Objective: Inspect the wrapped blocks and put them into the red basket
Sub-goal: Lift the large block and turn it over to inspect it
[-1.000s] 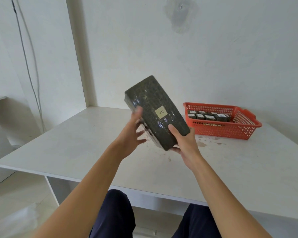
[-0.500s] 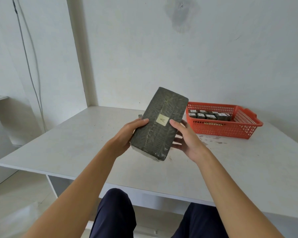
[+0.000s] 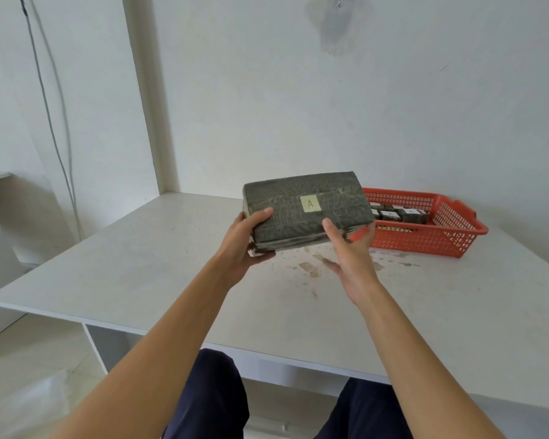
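Both hands hold a dark wrapped block in the air above the far middle of the white table, its broad face up and a pale label marked "A" at its centre. The left hand grips the block's left end, thumb on top and fingers curled under it. The right hand holds the near right edge, thumb pressed on top and fingers beneath, one finger hanging looser below. The red basket sits near the table's far right corner, just beyond the block, with smaller labelled blocks inside. Brownish stains mark the table under the hands.
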